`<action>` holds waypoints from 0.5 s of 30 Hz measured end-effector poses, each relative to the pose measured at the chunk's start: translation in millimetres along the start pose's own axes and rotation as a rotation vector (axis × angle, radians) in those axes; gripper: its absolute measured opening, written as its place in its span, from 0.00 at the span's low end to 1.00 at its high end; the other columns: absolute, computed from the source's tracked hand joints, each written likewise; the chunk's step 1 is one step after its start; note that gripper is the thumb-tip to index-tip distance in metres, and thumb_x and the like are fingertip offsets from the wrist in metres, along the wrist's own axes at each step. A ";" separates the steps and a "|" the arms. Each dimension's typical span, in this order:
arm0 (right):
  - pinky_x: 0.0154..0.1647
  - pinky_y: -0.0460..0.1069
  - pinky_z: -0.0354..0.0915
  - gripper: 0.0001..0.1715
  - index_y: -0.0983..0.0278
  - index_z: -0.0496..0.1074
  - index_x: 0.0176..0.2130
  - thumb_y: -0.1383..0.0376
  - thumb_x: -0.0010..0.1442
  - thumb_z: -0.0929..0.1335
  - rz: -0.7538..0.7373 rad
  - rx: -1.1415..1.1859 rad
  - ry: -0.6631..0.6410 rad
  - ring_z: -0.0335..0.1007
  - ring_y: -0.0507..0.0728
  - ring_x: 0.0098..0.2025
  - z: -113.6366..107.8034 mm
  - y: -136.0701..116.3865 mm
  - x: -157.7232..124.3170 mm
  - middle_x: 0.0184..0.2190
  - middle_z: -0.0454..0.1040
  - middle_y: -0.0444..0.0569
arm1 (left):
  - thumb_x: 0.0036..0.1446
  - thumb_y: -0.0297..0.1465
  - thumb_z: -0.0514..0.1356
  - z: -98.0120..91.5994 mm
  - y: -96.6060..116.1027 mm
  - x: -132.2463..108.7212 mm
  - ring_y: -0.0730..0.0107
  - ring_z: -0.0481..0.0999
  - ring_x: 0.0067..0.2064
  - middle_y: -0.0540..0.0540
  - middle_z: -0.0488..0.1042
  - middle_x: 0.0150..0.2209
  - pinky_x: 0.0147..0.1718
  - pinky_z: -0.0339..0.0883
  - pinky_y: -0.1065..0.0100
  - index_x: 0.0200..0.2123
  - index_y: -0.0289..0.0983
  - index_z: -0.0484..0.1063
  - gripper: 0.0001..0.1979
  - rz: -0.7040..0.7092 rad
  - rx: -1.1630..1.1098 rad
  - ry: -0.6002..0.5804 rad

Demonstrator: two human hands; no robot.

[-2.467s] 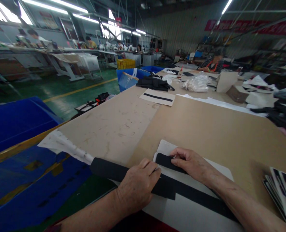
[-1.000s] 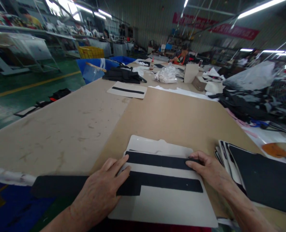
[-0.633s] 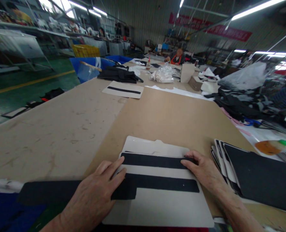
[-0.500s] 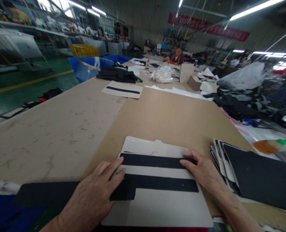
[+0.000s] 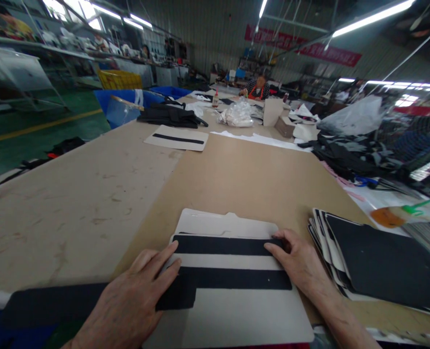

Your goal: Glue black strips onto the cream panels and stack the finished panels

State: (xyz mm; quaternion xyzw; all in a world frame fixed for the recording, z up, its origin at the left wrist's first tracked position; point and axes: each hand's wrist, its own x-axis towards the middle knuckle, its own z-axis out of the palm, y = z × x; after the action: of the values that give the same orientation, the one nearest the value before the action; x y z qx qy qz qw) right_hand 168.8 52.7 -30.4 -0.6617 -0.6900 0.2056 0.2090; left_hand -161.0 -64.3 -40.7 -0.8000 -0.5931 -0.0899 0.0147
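A pale grey board (image 5: pixel 247 315) lies in front of me with two black strips across it. The upper black strip (image 5: pixel 222 245) runs along its far edge, and the lower black strip (image 5: pixel 244 278) lies nearer me. Another pale board (image 5: pixel 215 223) with a small tab shows beyond it. My left hand (image 5: pixel 138 286) rests at the left end, fingers stretched and a little apart, touching the upper strip's end. Under that hand a dark flat piece (image 5: pixel 55 300) extends left. My right hand (image 5: pixel 294 254) pinches the upper strip's right end, thumb on top, other fingertips partly hidden behind the edge.
A stack of boards with a black top (image 5: pixel 389 261) stands at right, near an orange bottle (image 5: pixel 387 217). A striped board (image 5: pixel 178 138) and black fabric (image 5: pixel 171 115) lie farther off. A person (image 5: pixel 258 88) sits at the table's far end.
The view has shifted slightly, so the scene sits a little farther left. Both hands keep their places at the two ends of the upper strip.
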 end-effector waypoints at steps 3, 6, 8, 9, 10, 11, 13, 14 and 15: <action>0.43 0.54 0.65 0.16 0.60 0.74 0.41 0.54 0.56 0.68 0.005 0.039 0.008 0.74 0.61 0.41 -0.1 0.5 -3.0 0.40 0.78 0.49 | 0.44 0.18 0.55 4.2 -2.3 -1.7 0.51 0.66 0.58 0.44 0.62 0.65 0.56 0.67 0.50 0.56 0.41 0.71 0.33 0.014 0.028 0.009; 0.42 0.54 0.65 0.16 0.59 0.75 0.41 0.54 0.56 0.68 0.018 0.043 -0.008 0.74 0.61 0.39 -1.2 0.4 -4.1 0.38 0.78 0.48 | 0.43 0.18 0.54 8.7 -5.4 -3.2 0.51 0.66 0.58 0.46 0.61 0.65 0.55 0.68 0.51 0.56 0.42 0.70 0.35 0.021 0.046 0.010; 0.41 0.53 0.65 0.15 0.59 0.75 0.41 0.54 0.56 0.68 0.035 0.037 -0.023 0.74 0.60 0.37 -1.8 0.1 -4.1 0.36 0.78 0.48 | 0.42 0.18 0.54 10.8 -7.3 -3.9 0.52 0.66 0.58 0.47 0.61 0.65 0.55 0.68 0.52 0.57 0.43 0.70 0.36 0.023 0.053 0.009; 0.41 0.53 0.65 0.15 0.59 0.74 0.41 0.54 0.56 0.68 0.039 0.035 -0.026 0.74 0.60 0.37 -2.0 0.0 -4.1 0.36 0.78 0.48 | 0.42 0.18 0.54 11.2 -7.8 -4.1 0.51 0.66 0.58 0.48 0.60 0.66 0.55 0.68 0.52 0.57 0.43 0.70 0.36 0.026 0.057 0.008; 0.41 0.53 0.65 0.15 0.59 0.74 0.40 0.54 0.56 0.68 0.039 0.033 -0.026 0.74 0.60 0.37 -2.1 0.2 -4.1 0.36 0.78 0.48 | 0.42 0.19 0.55 11.1 -7.9 -4.3 0.51 0.66 0.58 0.48 0.60 0.66 0.55 0.68 0.52 0.57 0.43 0.70 0.36 0.030 0.059 0.006; 0.41 0.53 0.65 0.14 0.60 0.74 0.40 0.55 0.56 0.68 0.036 0.031 -0.025 0.73 0.60 0.38 -2.2 0.5 -4.2 0.37 0.78 0.48 | 0.42 0.19 0.55 10.6 -7.7 -4.3 0.51 0.65 0.59 0.47 0.59 0.66 0.56 0.67 0.51 0.57 0.43 0.70 0.35 0.033 0.062 0.003; 0.43 0.53 0.65 0.14 0.60 0.74 0.40 0.55 0.57 0.69 0.025 0.023 -0.019 0.73 0.60 0.40 -2.0 1.6 -4.7 0.38 0.77 0.49 | 0.43 0.18 0.55 9.1 -6.6 -4.3 0.50 0.65 0.59 0.47 0.60 0.66 0.57 0.66 0.50 0.56 0.42 0.71 0.34 0.029 0.073 -0.003; 0.44 0.53 0.65 0.13 0.60 0.74 0.40 0.56 0.57 0.69 0.012 0.019 -0.015 0.73 0.61 0.41 -1.8 2.3 -5.1 0.39 0.77 0.49 | 0.43 0.18 0.55 8.6 -6.2 -4.2 0.51 0.65 0.59 0.47 0.60 0.66 0.57 0.66 0.50 0.56 0.41 0.71 0.34 0.026 0.079 -0.006; 0.45 0.54 0.65 0.13 0.60 0.74 0.40 0.56 0.57 0.69 -0.006 0.013 -0.012 0.73 0.61 0.43 -1.5 3.0 -5.6 0.40 0.77 0.49 | 0.44 0.18 0.55 8.5 -6.0 -4.2 0.51 0.65 0.58 0.47 0.60 0.66 0.56 0.67 0.51 0.56 0.41 0.71 0.34 0.026 0.084 -0.004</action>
State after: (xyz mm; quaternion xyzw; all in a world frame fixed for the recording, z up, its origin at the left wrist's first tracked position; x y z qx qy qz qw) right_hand 172.3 47.2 -31.0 -0.6569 -0.6921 0.2135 0.2098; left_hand -166.8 -65.3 -50.3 -0.8065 -0.5859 -0.0629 0.0484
